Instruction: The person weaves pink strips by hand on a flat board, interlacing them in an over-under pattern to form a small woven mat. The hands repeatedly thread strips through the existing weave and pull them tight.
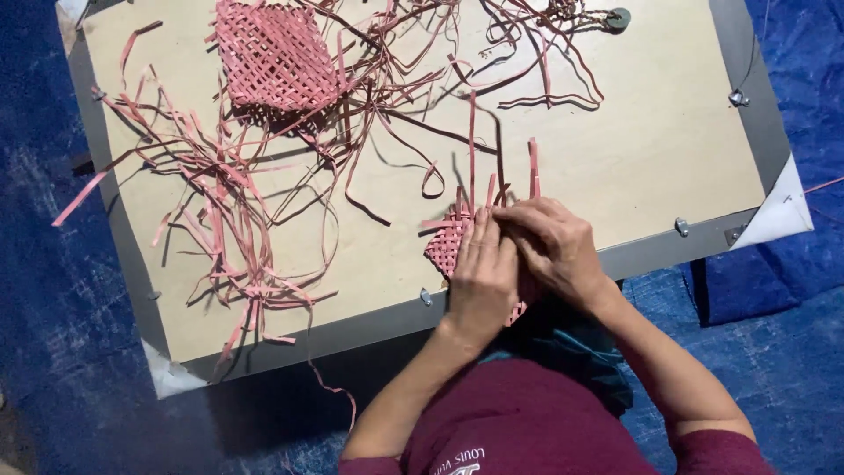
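Note:
A small woven pink mat (446, 244) lies at the near edge of a pale board (615, 158), with loose strip ends (472, 141) standing up from it. My left hand (482, 280) lies flat on the weave, fingers together and pressing it down. My right hand (552, 246) is beside it, fingers bent over the mat's top right, pinching at the strips there. Most of the small mat is hidden under both hands.
A larger woven pink square (274, 54) lies at the board's far left, amid several tangled loose pink strips (220, 193). The board has a grey border (352, 325) with metal clips (681, 226). Blue tarp (791, 352) covers the floor around. A dark round object (618, 18) sits at the far edge.

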